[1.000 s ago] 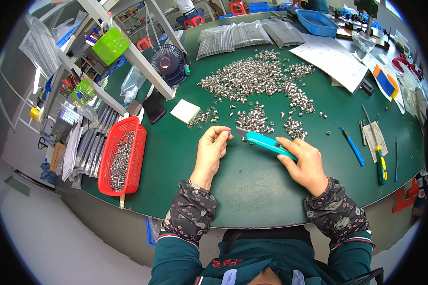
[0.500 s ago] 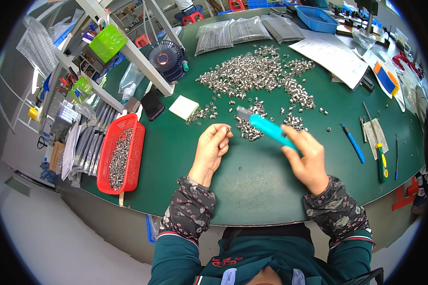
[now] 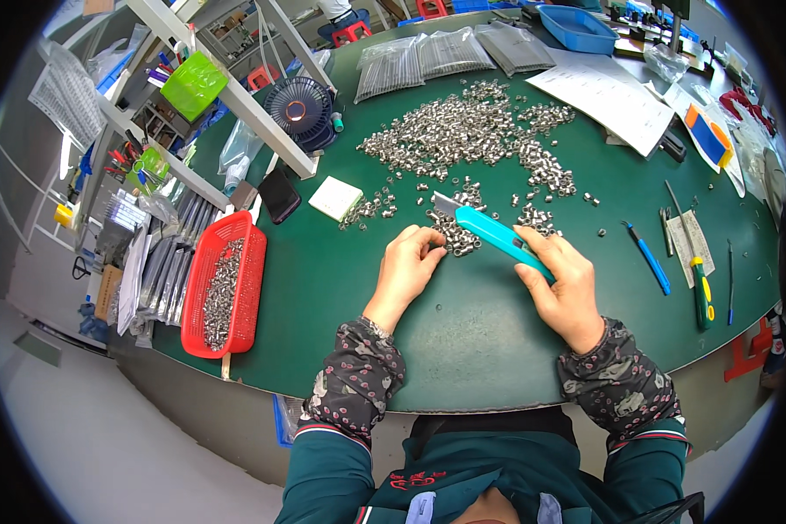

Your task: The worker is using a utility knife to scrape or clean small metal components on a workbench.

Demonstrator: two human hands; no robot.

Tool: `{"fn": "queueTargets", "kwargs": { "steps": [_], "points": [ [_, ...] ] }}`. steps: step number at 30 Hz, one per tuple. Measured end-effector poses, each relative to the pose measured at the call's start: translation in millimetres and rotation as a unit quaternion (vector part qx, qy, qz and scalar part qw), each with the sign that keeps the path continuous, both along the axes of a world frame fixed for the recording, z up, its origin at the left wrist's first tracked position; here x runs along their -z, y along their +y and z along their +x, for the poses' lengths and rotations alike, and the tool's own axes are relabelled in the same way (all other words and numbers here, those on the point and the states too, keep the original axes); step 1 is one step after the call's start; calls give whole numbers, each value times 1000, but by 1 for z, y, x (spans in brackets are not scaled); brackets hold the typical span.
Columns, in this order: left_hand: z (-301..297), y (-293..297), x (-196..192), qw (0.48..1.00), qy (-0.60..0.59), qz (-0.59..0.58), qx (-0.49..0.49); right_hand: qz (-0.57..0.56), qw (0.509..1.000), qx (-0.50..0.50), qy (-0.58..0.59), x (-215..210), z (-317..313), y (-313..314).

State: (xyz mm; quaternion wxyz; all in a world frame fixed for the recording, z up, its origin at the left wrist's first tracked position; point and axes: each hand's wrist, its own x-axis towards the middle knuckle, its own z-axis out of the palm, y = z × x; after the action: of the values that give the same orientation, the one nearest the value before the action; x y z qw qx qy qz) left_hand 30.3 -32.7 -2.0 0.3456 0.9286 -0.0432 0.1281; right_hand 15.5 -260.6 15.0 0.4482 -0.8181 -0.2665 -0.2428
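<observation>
A teal utility knife lies slanted across the green table, its blade end pointing up-left toward a small cluster of metal sleeves, probably so the edge meets 1 piece at a time. The right hand is wrapped closed around the knife's handle. The left hand curls its fingertips together at that cluster, seemingly pinching 1 sleeve. Beyond spreads the big sleeve pile; a red basket sits far left.

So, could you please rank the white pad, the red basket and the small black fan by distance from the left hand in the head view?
1. White pad, up-left of the left hand.
2. Red basket, at the left table edge.
3. Small black fan, far up-left.
</observation>
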Motion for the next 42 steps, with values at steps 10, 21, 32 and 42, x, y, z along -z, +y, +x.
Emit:
{"fn": "queueTargets", "kwargs": {
  "steps": [10,21,32,42],
  "points": [
    [-11,21,-12,746,182,-633,99,-26,1000,-13,6,3,0,0],
    [-8,32,1,730,132,-659,122,-71,993,-73,58,0,-3,2],
    [-10,26,-5,728,146,-660,117,-88,987,-84,103,1,-4,0],
    [-11,24,-2,745,144,-646,87,-126,989,-48,62,1,-5,0]
  ]
}}
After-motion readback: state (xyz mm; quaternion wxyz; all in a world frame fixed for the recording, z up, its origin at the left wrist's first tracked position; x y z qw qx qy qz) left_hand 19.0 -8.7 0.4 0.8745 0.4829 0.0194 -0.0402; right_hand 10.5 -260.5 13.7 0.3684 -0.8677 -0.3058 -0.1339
